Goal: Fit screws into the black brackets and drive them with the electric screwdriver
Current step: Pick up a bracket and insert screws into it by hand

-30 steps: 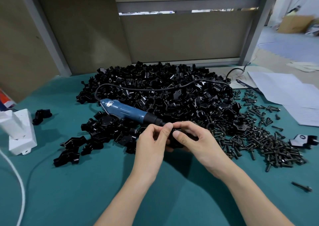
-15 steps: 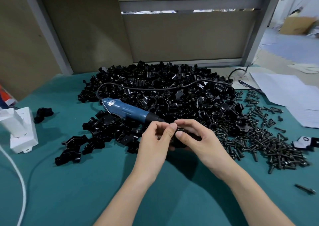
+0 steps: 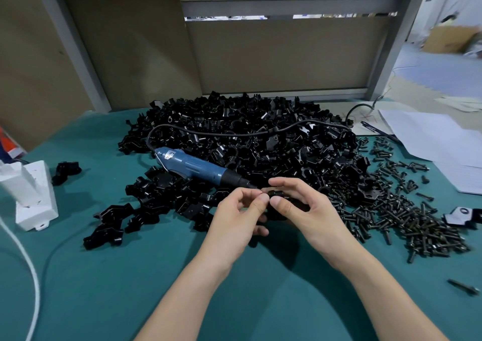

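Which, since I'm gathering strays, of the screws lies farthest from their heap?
The lone screw at lower right on bare cloth, clear of the screw heap; the rest lie in or beside it.

Left hand (image 3: 234, 218) seemingly eased off the bracket (image 3: 277, 193).

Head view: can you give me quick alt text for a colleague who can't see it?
The left hand and right hand together hold one black bracket above the teal table. Behind them a blue electric screwdriver lies across a pile of brackets, with loose screws heaped to the right.
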A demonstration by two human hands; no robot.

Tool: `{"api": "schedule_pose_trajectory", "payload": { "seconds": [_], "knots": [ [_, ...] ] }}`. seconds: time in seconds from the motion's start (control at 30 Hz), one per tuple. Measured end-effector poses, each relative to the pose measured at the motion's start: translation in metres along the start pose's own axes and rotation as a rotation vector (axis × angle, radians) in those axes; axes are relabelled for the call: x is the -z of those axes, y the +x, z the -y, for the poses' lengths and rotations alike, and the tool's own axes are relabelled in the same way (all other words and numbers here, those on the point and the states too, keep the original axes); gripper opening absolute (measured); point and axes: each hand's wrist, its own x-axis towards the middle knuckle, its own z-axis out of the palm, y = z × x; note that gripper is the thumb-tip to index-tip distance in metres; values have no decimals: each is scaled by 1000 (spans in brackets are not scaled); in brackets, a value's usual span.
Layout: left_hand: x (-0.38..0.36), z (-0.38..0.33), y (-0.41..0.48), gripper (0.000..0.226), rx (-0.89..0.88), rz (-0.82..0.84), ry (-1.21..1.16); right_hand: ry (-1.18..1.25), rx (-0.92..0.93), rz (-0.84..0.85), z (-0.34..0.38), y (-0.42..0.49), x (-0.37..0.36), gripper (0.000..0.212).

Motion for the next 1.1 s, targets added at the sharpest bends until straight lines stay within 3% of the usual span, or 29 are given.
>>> {"api": "schedule_pose_trajectory", "payload": {
  "seconds": [0.17, 0.33, 0.43, 0.53, 0.6, 0.77, 1.1],
  "knots": [
    [1, 0, 0, 43, 103, 4, 32, -31, 8, 18, -1, -1, -1, 28],
    [4, 1, 0, 5, -65, 3, 155, -39, -5, 25, -2, 0, 1, 31],
    [3, 0, 1, 5, -88, 15, 115, -31, -3, 4, -1, 1, 2, 33],
    [2, -5, -1, 27, 14, -10, 13, -28, 7, 5, -2, 0, 1, 34],
    [3, -5, 0, 37, 58, 4, 69, -34, 4, 15, -2, 0, 0, 34],
    [5, -4, -1, 3, -48, -8, 123, -36, -4, 20, -2, 0, 1, 34],
    [2, -5, -1, 9, -110, -29, 30, -47, 16, 22, -2, 0, 1, 34]
  ]
}}
